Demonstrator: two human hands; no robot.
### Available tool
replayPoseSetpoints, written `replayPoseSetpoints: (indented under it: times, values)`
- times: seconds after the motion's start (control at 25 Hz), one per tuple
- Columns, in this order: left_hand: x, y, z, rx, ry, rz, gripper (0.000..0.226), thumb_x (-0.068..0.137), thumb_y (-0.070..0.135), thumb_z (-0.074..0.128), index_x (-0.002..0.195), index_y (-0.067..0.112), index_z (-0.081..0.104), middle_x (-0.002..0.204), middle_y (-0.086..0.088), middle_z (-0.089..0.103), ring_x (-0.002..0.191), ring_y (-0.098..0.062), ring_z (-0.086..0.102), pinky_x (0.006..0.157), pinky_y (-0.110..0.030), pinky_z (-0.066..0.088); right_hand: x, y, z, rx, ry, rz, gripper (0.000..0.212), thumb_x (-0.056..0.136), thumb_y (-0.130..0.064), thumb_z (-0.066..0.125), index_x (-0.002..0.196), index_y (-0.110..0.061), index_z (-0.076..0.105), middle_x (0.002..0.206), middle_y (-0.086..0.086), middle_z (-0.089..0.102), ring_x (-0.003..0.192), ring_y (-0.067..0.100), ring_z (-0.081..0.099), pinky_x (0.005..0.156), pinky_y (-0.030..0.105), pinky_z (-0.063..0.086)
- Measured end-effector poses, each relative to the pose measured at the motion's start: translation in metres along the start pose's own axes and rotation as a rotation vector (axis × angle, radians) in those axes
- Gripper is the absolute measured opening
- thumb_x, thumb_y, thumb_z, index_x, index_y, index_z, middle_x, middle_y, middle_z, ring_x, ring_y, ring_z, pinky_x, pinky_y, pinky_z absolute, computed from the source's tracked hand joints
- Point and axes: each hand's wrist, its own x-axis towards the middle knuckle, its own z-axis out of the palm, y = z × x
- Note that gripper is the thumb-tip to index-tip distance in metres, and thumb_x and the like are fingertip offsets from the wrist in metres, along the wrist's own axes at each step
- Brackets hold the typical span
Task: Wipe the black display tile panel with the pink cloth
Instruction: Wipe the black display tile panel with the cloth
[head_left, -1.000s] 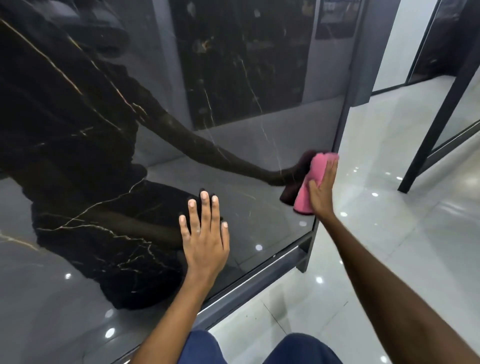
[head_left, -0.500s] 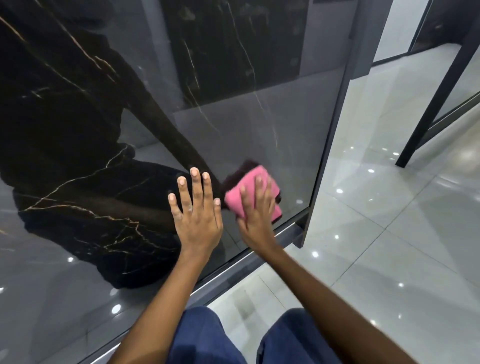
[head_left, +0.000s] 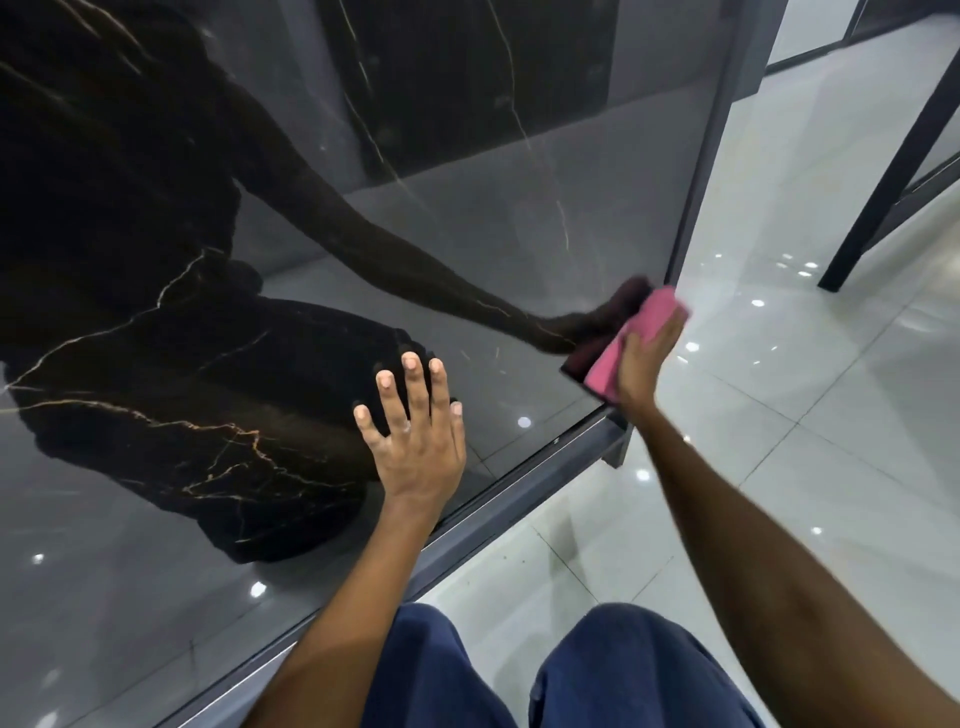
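One glossy black panel (head_left: 467, 208), veined with thin gold lines and mirror-smooth, fills the upper left and reflects the person dimly. Against its lower right corner lies the soft pink cloth (head_left: 639, 338), folded flat; the right hand (head_left: 641, 358) presses it there with fingers laid fairly straight over it. Left of the cloth, the left hand (head_left: 415, 436) rests flat on the panel, fingers spread. A grey metal frame (head_left: 519, 499) edges the panel below. Pale polished floor tiles (head_left: 779, 415) lie right of it. Blue trousers (head_left: 431, 670) are cut off at the bottom.
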Motion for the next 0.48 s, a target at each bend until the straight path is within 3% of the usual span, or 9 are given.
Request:
replayPoseSetpoints:
  times: [0.08, 0.16, 0.28, 0.32, 0.36, 0.44, 0.48]
  values:
    - [-0.001, -0.001, 0.001, 0.013, 0.017, 0.012, 0.067, 0.101, 0.038, 0.024, 0.151, 0.006, -0.005, 0.157, -0.018, -0.016, 0.144, -0.037, -0.015, 0.115, -0.055, -0.008, -0.057, 0.04, 0.017, 0.008, -0.092, 0.222, 0.073, 0.098, -0.01, 0.043, 0.15, -0.01, -0.008, 0.159, 0.008, -0.006, 0.146, 0.023, 0.009, 0.119, 0.033, 0.008]
    - [0.0, -0.002, 0.003, 0.032, 0.032, 0.019, 0.068, 0.1, 0.038, 0.026, 0.151, 0.006, -0.004, 0.157, -0.018, -0.015, 0.145, -0.037, -0.014, 0.115, -0.055, -0.008, -0.088, 0.041, 0.019, -0.045, -0.198, 0.18, 0.075, 0.098, -0.013, 0.044, 0.15, -0.011, -0.009, 0.159, 0.01, -0.003, 0.145, 0.027, 0.011, 0.12, 0.035, 0.008]
    - [0.0, -0.001, 0.003, 0.043, 0.041, 0.019, 0.07, 0.099, 0.038, 0.029, 0.151, 0.006, -0.004, 0.158, -0.018, -0.015, 0.145, -0.037, -0.014, 0.115, -0.055, -0.007, -0.04, -0.027, 0.004, -0.107, -0.062, -0.094, 0.069, 0.095, -0.003, 0.043, 0.15, -0.006, 0.001, 0.158, 0.015, -0.005, 0.146, 0.025, 0.004, 0.108, 0.005, -0.004]
    - [-0.001, -0.001, 0.005, 0.045, 0.043, 0.021, 0.071, 0.098, 0.039, 0.029, 0.151, 0.006, -0.004, 0.158, -0.018, -0.014, 0.145, -0.037, -0.014, 0.115, -0.055, -0.007, -0.024, -0.055, 0.002, -0.109, 0.011, -0.255, 0.069, 0.092, 0.001, 0.043, 0.15, -0.005, 0.006, 0.158, 0.017, -0.006, 0.146, 0.027, 0.002, 0.112, 0.008, -0.002]
    - [-0.001, -0.001, 0.005, 0.047, 0.045, 0.021, 0.071, 0.098, 0.039, 0.03, 0.151, 0.006, -0.004, 0.158, -0.017, -0.014, 0.145, -0.036, -0.014, 0.115, -0.055, -0.007, -0.019, -0.073, 0.003, -0.123, 0.036, -0.424, 0.072, 0.087, 0.003, 0.042, 0.15, -0.007, 0.009, 0.158, 0.017, -0.008, 0.147, 0.03, 0.001, 0.119, 0.023, 0.005]
    - [-0.001, -0.001, 0.004, 0.037, 0.04, 0.015, 0.07, 0.098, 0.038, 0.03, 0.151, 0.006, -0.004, 0.158, -0.017, -0.013, 0.145, -0.036, -0.014, 0.115, -0.055, -0.008, -0.045, -0.063, 0.017, -0.203, -0.038, -0.66, 0.079, 0.081, -0.002, 0.04, 0.151, -0.015, 0.008, 0.157, 0.007, -0.016, 0.146, 0.033, -0.002, 0.115, 0.054, 0.023]
    - [-0.001, -0.002, 0.003, 0.032, 0.036, 0.012, 0.069, 0.099, 0.038, 0.029, 0.151, 0.006, -0.004, 0.158, -0.017, -0.013, 0.145, -0.036, -0.014, 0.115, -0.055, -0.008, -0.067, -0.043, 0.023, -0.248, -0.129, -0.728, 0.081, 0.079, -0.005, 0.041, 0.151, -0.021, 0.006, 0.156, 0.001, -0.019, 0.146, 0.033, -0.003, 0.111, 0.058, 0.027]
